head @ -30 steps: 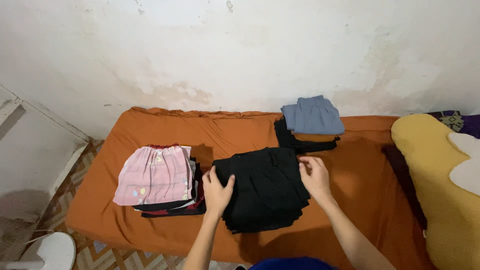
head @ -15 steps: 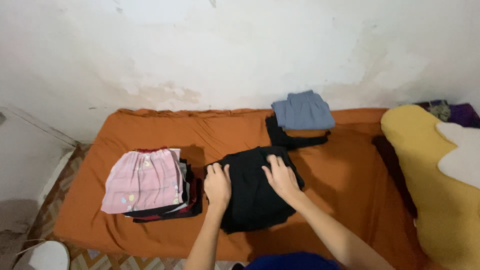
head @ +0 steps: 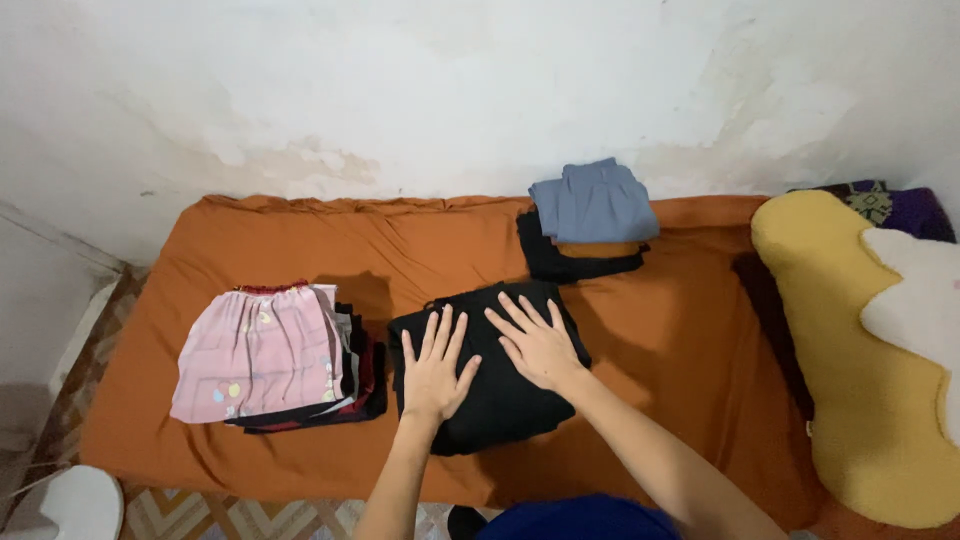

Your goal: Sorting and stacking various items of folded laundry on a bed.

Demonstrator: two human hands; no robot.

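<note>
Two bare hands lie flat on a folded black cloth garment (head: 495, 385) at the near edge of a low bed covered in an orange sheet (head: 680, 350): the left hand (head: 436, 368) rests on its left half, the right hand (head: 538, 342) on its upper right part, and on both the fingers are spread open and pressed palm-down, gripping nothing. The garment looks soft, light and limp, several layers thick, so it would likely sag and come unfolded if lifted by one corner; the safer hold, I judge, is under the two opposite side edges with flat palms, keeping the fold together. It does not look slippery or fragile. Just to its left, close but seemingly not touching, sits a stack of folded clothes topped by a pink patterned piece (head: 258, 352). Farther back, near the stained white wall (head: 400, 90), a folded grey-blue garment (head: 592, 202) rests on another black piece. At the right edge lies a large yellow cushion with a white patch (head: 850, 330).
</note>
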